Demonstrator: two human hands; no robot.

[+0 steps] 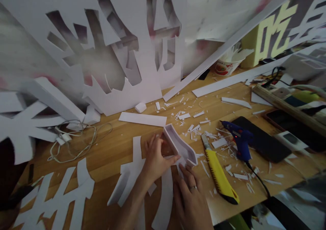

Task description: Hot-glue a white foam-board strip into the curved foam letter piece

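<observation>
A white foam-board letter (167, 192) lies flat on the wooden bench, with a raised, walled section (179, 141) at its upper right. My left hand (157, 157) is closed on the edge of this section, its thumb reaching along the lower side and its fingers at the left. Lower down, my right hand (189, 191), wearing a ring, rests stretched fingers against the section's bottom end. To its right lies a yellow utility knife (220, 175), blade pointing away from me. Beyond the knife, a blue glue gun (240, 138) lies on its side.
Foam scraps (195, 130) litter the bench around a flat white strip (142, 119). A cut-out foam sheet (150, 77) leans at the back. Left are a coiled white cable (94, 138) and another cut letter (63, 196). Right are a black phone (265, 140) and paper bowl (226, 67).
</observation>
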